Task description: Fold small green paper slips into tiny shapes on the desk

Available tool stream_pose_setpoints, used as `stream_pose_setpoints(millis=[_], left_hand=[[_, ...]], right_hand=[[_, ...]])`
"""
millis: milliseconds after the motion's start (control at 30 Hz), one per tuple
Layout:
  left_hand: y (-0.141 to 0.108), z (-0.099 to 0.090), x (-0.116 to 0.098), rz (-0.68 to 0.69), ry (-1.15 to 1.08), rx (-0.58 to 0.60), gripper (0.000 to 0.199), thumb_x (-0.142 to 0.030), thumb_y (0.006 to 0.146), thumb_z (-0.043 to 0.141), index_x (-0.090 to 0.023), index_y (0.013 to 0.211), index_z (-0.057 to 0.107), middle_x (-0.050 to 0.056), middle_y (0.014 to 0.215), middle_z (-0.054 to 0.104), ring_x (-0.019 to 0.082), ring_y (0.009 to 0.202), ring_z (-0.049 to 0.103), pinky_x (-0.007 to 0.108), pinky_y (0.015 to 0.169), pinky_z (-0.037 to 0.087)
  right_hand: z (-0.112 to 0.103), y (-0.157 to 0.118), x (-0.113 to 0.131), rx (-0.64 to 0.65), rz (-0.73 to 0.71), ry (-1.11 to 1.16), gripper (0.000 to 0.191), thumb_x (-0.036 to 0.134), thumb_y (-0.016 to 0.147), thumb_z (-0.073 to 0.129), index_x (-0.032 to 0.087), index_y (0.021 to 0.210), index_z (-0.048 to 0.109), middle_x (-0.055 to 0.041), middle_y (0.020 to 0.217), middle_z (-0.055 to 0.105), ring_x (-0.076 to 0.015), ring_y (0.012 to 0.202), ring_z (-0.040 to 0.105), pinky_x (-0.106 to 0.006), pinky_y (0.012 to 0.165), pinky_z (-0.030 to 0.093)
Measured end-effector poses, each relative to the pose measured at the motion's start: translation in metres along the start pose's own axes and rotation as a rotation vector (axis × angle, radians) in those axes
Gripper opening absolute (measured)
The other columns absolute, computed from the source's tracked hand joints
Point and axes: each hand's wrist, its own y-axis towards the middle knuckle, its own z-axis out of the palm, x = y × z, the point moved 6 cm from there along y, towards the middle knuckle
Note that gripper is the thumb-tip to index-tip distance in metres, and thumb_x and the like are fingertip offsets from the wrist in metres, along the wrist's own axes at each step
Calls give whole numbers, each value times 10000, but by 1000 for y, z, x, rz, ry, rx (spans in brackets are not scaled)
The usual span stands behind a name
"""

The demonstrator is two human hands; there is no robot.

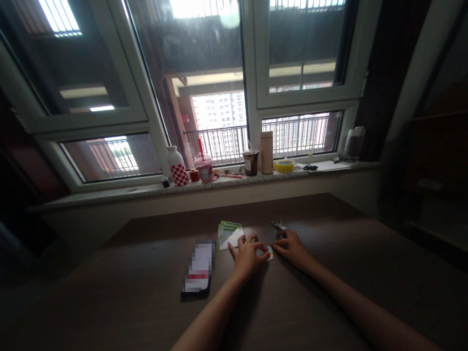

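Observation:
My left hand [248, 256] is bent over the brown table, its thumb and index finger closed at a small light-coloured piece [270, 252]. Its other fingers are spread over the lower right of some green and white cards [224, 236]. On the right, my right hand [291, 247] reaches the same small piece with its fingertips pressed together; whether they grip it is too small to tell. Just beyond my right hand lies a little crumpled, colourful item [279, 225]. A phone [199, 267] rests left of my left hand.
Behind the brown table [146, 253], a window sill [153, 191] holds a checkered bottle [178, 168], a pink drink cup [204, 168], a dark cup [250, 162], a tan flask [266, 153], yellow tape [284, 166], scissors [310, 167] and a clear jug [354, 144].

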Motion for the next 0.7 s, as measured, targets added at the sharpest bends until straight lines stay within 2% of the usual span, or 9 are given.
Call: stream_pose_setpoints(millis=[167, 400, 700], left_hand=[[0, 1, 1, -4, 26, 2, 169, -529, 781, 648, -403, 867, 722, -76, 1375, 545, 343, 1385, 289, 779, 1043, -9], [-1, -1, -2, -4, 39, 6, 191, -534, 791, 632, -396, 883, 727, -63, 1372, 548, 347, 1382, 296, 769, 1056, -3], [-3, -2, -2, -1, 61, -3, 236, -562, 853, 538, -420, 897, 722, -74, 1360, 550, 335, 1383, 299, 766, 1062, 13]], right_hand=[[0, 3, 9, -14, 37, -63, 130, 328, 771, 696, 229, 768, 779, -107, 1071, 618, -274, 1117, 507, -410, 1003, 396], [0, 3, 14, 18, 55, -104, 98, 300, 746, 706, 232, 801, 750, -89, 1096, 625, -269, 1115, 517, -414, 980, 409], [1, 1, 11, 91, 20, -67, 243, 373, 697, 753, 240, 898, 731, -95, 1179, 585, -282, 1188, 491, -426, 1030, 380]])
